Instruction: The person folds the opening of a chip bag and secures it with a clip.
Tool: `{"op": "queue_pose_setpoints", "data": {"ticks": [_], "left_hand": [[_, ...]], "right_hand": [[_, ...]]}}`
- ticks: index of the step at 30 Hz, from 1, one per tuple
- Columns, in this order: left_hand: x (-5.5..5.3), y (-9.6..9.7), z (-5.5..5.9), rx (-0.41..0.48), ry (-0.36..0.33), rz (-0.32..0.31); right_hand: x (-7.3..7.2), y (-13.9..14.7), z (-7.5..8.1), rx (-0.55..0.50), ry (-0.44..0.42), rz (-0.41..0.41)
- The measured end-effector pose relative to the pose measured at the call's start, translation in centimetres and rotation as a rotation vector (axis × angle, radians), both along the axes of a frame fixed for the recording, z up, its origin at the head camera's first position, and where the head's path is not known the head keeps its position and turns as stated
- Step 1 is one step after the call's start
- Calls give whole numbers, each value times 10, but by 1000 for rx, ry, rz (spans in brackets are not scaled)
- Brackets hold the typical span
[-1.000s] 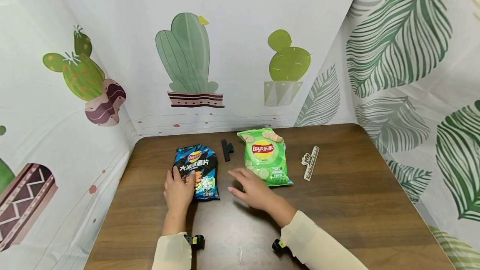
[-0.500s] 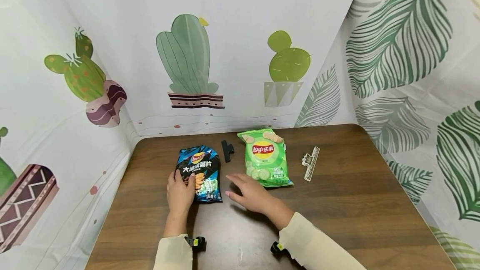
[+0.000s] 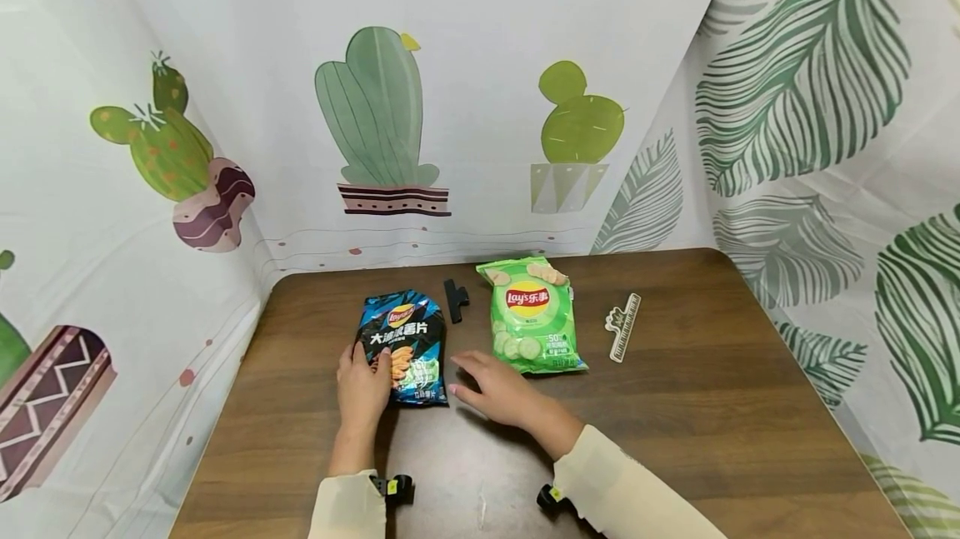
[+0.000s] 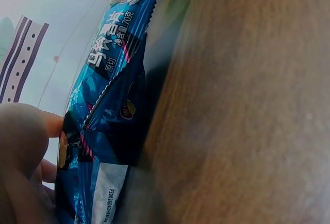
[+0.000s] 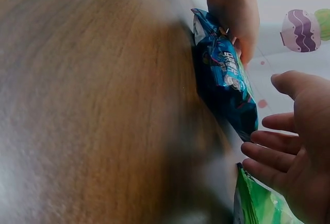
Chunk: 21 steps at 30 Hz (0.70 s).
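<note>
A black and blue bag of potato chips [image 3: 408, 324] lies flat on the left half of the brown table. My left hand [image 3: 362, 389] grips its lower left side, thumb on the printed front and fingers along the edge. In the left wrist view the bag's crimped end [image 4: 121, 64] and a white label show beside the thumb. To the right of that bag, my right hand [image 3: 497, 389] hovers with fingers spread and nothing in them. Its fingertips point at the bag's lower right corner, as the right wrist view also shows. A green chip bag [image 3: 529, 314] lies just beyond this hand.
A black bag clip [image 3: 454, 302] lies between the two bags, toward the back. Farther right is a white ruler-like clip [image 3: 624, 327]. The wooden table [image 3: 712, 406] ends at a printed cloth backdrop [image 3: 487, 106] behind and at both sides.
The blue chip bag has shifted slightly right and toward me along with my left hand. My right hand has moved a little left, away from the green bag.
</note>
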<state>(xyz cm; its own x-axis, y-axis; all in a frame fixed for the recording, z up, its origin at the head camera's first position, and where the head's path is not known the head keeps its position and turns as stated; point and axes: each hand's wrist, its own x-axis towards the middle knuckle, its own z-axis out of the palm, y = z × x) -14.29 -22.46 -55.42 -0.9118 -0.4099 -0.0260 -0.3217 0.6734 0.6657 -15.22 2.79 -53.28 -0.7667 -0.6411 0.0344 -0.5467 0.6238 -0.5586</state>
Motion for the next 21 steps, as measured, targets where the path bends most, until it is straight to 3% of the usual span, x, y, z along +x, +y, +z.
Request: {"op": "queue_pose_setpoints", "data": {"ticks": [9,21], "left_hand": [[0,-1,-2,30,-32,-6],[1,0,0,61,-17,9]], "right_hand": [[1,-5,-2,-9,-20,-7],[-2,-12,-10,15,-77,-8]]}}
